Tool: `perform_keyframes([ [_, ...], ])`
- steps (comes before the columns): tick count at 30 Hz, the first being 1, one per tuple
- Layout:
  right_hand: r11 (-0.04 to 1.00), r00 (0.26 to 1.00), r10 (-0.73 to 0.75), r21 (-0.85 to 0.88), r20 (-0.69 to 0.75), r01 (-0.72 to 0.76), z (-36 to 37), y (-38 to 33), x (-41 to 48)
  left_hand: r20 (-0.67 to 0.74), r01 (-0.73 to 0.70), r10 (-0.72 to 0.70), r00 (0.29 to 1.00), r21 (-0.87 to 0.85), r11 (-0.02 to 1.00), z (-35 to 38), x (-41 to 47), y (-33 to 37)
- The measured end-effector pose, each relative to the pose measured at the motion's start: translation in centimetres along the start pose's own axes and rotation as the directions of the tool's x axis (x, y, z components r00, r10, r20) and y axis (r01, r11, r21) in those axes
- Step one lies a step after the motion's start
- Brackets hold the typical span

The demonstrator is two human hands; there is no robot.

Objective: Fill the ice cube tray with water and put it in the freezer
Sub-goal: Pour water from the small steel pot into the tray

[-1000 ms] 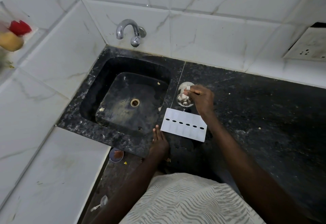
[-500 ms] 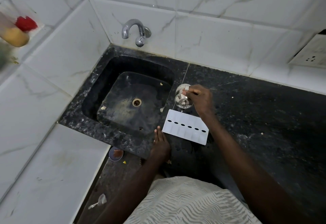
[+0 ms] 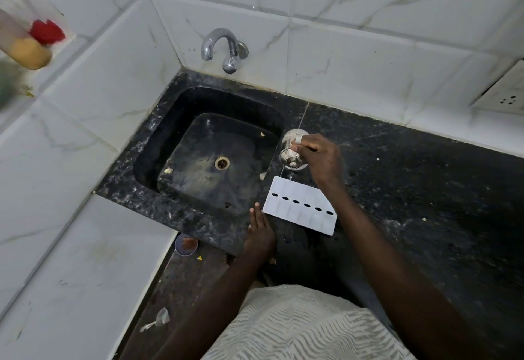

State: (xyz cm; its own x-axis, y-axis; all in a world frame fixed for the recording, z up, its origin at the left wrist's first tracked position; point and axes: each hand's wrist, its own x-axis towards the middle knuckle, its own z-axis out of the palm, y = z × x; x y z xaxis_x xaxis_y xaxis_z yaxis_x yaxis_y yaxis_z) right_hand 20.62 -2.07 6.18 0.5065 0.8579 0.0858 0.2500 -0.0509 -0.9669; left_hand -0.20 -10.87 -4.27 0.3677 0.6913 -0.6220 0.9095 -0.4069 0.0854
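A white ice cube tray lies flat on the black granite counter, just right of the sink. My right hand grips a small steel cup, tilted mouth-down over the tray's far edge. A thin stream of water runs from the cup into the tray. My left hand rests flat on the counter at the tray's near-left corner, fingers straight, beside the tray.
A black sink with a drain sits to the left, under a chrome wall tap. White tiled walls enclose the back and left. A wall socket is at far right. A small dish lies below the counter edge.
The cup stays tilted over the tray in my right hand, pouring. My left hand has not moved. The view has shifted slightly.
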Motion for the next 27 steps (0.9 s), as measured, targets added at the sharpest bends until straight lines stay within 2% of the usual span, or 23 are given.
perform_keyframes([
  [12,1.000,1.000,0.001,0.012,0.002,-0.001,0.5,0.3,0.4,0.023,0.000,0.000,1.000,-0.001,1.000,0.4,0.4,-0.1],
  [16,0.991,0.993,0.117,0.072,-0.027,-0.115,1.1,1.0,1.2,-0.007,0.011,-0.011,1.000,-0.069,0.998,0.6,0.5,-0.1],
  [19,0.951,0.960,0.276,0.162,-0.055,-0.264,1.9,1.5,1.7,-0.028,0.013,-0.015,0.999,-0.082,0.997,0.9,0.6,-0.2],
  [22,0.928,0.935,0.348,0.167,-0.071,-0.333,2.5,1.8,1.7,-0.039,0.018,-0.022,0.999,-0.096,0.995,1.1,0.6,-0.2],
  [27,0.957,0.963,0.268,0.119,-0.030,-0.263,3.2,1.5,1.0,-0.069,0.014,-0.022,0.997,-0.110,0.994,1.6,1.0,-0.3],
])
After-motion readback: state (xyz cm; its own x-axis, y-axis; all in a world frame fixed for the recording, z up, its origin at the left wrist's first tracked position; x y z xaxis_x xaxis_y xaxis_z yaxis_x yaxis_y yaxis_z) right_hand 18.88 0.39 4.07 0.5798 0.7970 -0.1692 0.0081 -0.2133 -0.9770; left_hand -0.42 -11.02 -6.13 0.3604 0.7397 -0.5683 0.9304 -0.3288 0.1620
